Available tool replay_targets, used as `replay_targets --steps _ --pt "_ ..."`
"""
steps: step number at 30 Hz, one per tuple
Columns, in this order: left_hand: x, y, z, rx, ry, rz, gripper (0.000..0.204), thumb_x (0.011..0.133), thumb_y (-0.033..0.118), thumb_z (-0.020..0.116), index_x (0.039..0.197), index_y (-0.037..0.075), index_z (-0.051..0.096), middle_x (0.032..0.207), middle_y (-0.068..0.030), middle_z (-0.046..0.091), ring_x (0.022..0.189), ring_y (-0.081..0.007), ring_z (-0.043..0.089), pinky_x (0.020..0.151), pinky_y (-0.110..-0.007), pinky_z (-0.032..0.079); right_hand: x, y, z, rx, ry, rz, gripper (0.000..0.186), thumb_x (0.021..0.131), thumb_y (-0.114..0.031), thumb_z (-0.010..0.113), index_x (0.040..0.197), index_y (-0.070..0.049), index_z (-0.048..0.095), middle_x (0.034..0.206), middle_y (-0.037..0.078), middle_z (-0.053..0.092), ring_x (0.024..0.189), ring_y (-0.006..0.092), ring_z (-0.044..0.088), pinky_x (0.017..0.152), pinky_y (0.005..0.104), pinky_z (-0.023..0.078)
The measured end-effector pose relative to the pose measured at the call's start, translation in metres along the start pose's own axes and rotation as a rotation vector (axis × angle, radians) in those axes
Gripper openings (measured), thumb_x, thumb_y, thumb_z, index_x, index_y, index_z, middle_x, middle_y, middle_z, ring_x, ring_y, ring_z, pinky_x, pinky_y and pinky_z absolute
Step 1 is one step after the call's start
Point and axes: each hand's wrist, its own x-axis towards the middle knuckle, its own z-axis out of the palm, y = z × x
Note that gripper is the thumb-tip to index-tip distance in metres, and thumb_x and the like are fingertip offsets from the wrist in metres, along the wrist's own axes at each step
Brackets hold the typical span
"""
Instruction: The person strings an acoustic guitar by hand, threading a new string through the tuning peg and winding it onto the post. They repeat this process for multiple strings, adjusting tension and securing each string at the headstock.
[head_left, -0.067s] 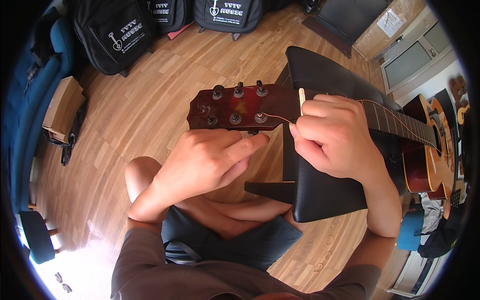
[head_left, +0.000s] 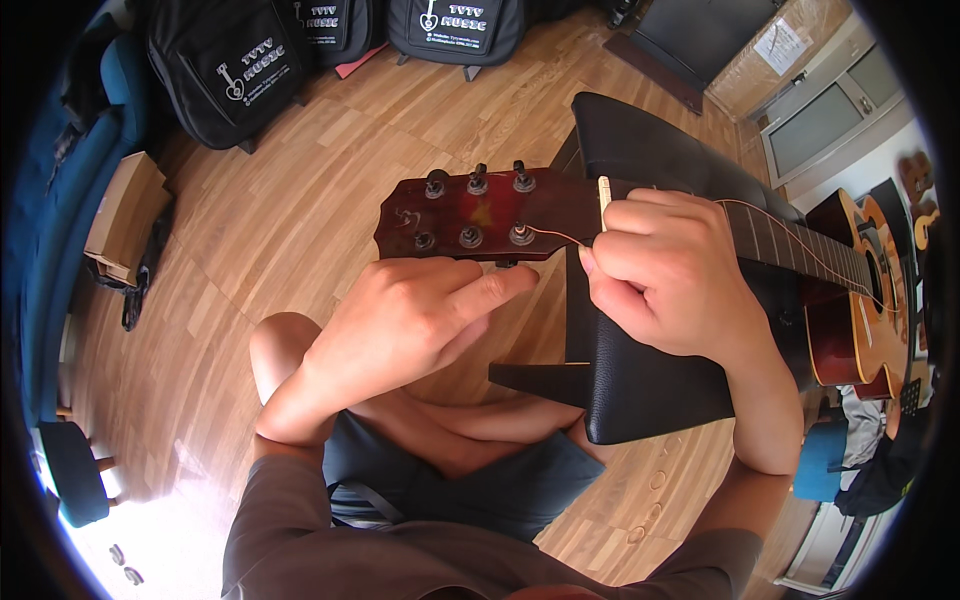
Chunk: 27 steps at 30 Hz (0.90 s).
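Observation:
An acoustic guitar's dark red headstock (head_left: 450, 210) lies over a black padded chair (head_left: 660, 390), its body (head_left: 840, 350) to the right. A thin copper-coloured string (head_left: 555, 233) runs from a lower tuning post (head_left: 521, 233). My right hand (head_left: 660, 270) is closed, pinching this string beside the white nut (head_left: 604, 195). The string also arches over the fretboard (head_left: 800, 250). My left hand (head_left: 410, 320) is closed at the headstock's near edge, index finger at the tuning peg (head_left: 508, 264) below that post; its fingertips are partly hidden.
Black padded bags (head_left: 220, 90) stand at the top. A blue sofa (head_left: 60, 220) lines the left, with a cardboard box (head_left: 125, 215) beside it. A taped parcel (head_left: 760, 70) and cabinet (head_left: 830, 100) are at top right. More guitars and gear crowd the right edge.
The fingers of my left hand under the index finger have shifted slightly. My right hand and the guitar look the same.

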Motion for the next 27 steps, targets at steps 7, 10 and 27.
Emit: replay_targets --steps 7,10,27 --pt "0.000 -0.001 0.008 -0.046 0.175 -0.007 0.022 0.088 0.013 0.086 0.104 0.008 0.072 0.075 -0.0054 0.069 0.064 -0.0258 0.068 0.057 -0.039 0.054 0.000 0.000 0.000 -0.003 -0.001 -0.004 0.021 0.071 -0.006 0.073 0.065 -0.009 0.054 0.066 0.005 0.048 0.062 0.0265 0.054 0.054 0.0397 0.043" --pt "-0.001 0.000 0.010 0.023 0.156 0.015 0.022 0.086 0.012 0.088 0.098 0.008 0.070 0.071 -0.0044 0.064 0.059 -0.0249 0.065 0.052 -0.038 0.051 0.000 0.001 0.000 -0.005 0.003 -0.009 0.021 0.071 -0.006 0.073 0.064 -0.009 0.053 0.066 0.005 0.048 0.062 0.0265 0.054 0.054 0.0397 0.043" --pt "-0.001 -0.001 -0.005 0.076 -0.094 0.011 0.034 0.091 0.009 0.077 0.124 0.014 0.073 0.086 -0.0041 0.072 0.074 -0.0271 0.072 0.065 -0.039 0.057 0.000 -0.001 -0.001 -0.004 -0.014 -0.006 0.021 0.071 -0.006 0.073 0.065 -0.009 0.054 0.066 0.005 0.048 0.062 0.0266 0.054 0.054 0.0398 0.044"
